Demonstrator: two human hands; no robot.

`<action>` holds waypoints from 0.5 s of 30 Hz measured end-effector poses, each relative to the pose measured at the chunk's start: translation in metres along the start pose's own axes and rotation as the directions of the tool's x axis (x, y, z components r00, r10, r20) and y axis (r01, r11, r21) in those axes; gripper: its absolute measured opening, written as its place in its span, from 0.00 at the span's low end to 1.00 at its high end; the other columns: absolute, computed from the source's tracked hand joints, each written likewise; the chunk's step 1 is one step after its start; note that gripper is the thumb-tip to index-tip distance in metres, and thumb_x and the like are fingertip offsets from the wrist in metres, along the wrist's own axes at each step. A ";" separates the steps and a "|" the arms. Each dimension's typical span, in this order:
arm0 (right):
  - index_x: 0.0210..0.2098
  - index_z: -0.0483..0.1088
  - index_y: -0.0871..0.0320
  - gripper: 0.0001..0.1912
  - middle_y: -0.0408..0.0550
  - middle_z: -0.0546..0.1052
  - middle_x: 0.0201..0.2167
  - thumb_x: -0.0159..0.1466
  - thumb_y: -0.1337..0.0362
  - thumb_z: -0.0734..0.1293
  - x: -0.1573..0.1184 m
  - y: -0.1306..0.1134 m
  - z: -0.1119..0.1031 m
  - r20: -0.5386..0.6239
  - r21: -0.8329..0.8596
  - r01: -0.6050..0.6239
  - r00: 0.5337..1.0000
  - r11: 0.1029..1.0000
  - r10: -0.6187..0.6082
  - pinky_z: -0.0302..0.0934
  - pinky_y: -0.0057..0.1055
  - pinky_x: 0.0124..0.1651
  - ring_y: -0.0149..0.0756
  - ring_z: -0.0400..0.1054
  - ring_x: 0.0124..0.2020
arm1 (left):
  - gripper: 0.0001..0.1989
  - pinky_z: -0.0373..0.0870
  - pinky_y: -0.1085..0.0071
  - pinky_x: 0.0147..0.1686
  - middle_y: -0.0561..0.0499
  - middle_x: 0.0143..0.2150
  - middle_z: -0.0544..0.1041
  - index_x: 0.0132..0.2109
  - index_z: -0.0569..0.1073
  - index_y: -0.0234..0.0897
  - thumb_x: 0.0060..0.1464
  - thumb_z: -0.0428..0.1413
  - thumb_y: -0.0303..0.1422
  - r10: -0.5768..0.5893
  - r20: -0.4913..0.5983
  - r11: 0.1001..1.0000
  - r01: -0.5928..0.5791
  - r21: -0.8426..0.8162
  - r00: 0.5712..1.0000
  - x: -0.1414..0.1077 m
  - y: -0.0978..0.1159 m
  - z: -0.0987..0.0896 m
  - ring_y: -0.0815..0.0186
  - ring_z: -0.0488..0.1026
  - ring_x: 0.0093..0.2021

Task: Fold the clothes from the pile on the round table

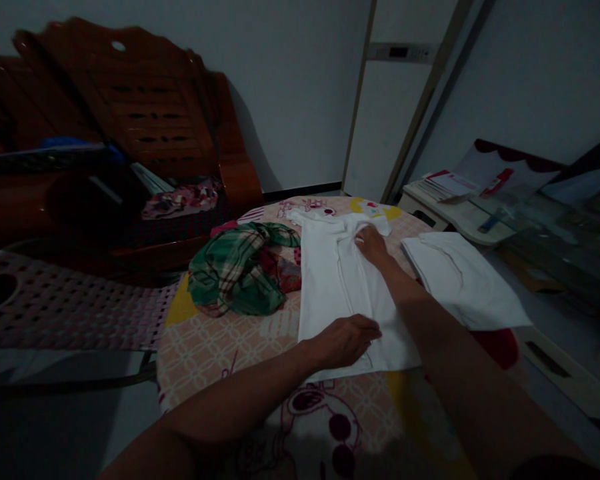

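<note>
A white shirt (325,287) lies spread on a round table with a patterned cloth (275,347), its collar end toward the back. Near the shirt's front hem, my left hand (347,340) has its fingers drawn together on the fabric. My right hand (373,245) is farther back, close to the collar end, its fingers bent together on the white cloth. Creases run lengthwise between the two hands. The fingertips of both hands are partly hidden, and the dim light blurs how much fabric each one pinches.
A crumpled green plaid cloth (243,267) lies left of the shirt. Folded white clothing (463,280) sits at the table's right edge. Around the table are a wooden chair (155,120), a woven seat (80,300) and a side cabinet with papers (447,185).
</note>
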State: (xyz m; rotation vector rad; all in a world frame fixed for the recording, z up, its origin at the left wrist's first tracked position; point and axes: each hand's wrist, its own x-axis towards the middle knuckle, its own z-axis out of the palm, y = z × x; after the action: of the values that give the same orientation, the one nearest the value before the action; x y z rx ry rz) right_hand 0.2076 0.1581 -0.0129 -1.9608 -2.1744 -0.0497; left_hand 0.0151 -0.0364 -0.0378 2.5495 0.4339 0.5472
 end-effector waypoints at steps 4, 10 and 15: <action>0.50 0.72 0.66 0.16 0.65 0.72 0.56 0.68 0.72 0.57 -0.004 -0.010 0.007 -0.001 0.043 0.060 0.998 0.997 -0.060 0.57 0.41 0.60 0.46 0.64 0.58 | 0.18 0.70 0.66 0.59 0.40 0.57 0.76 0.57 0.73 0.31 0.65 0.47 0.28 0.012 0.000 0.999 -0.012 0.037 1.000 -0.001 0.001 0.001 0.61 0.72 0.59; 0.45 0.76 0.65 0.17 0.59 0.79 0.47 0.66 0.72 0.57 -0.016 0.005 -0.022 -0.040 0.191 0.023 0.999 0.981 -0.015 0.62 0.37 0.57 0.41 0.72 0.50 | 0.18 0.71 0.65 0.58 0.40 0.58 0.75 0.58 0.73 0.34 0.66 0.47 0.29 0.024 -0.007 0.998 -0.024 0.055 1.000 -0.002 0.000 -0.002 0.61 0.73 0.57; 0.42 0.77 0.63 0.16 0.51 0.81 0.34 0.62 0.66 0.60 -0.073 0.027 -0.047 -0.086 0.593 -0.143 0.967 0.793 0.239 0.70 0.30 0.34 0.34 0.75 0.29 | 0.18 0.70 0.65 0.58 0.40 0.60 0.74 0.58 0.73 0.33 0.66 0.47 0.29 0.059 0.007 0.993 -0.059 0.103 0.998 -0.003 0.002 -0.006 0.60 0.72 0.58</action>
State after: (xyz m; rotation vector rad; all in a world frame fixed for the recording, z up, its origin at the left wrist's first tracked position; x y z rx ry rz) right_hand 0.2472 0.0816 0.0167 -1.7216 -1.6113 0.4329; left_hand 0.0103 -0.0364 -0.0325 2.6696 0.3961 0.5542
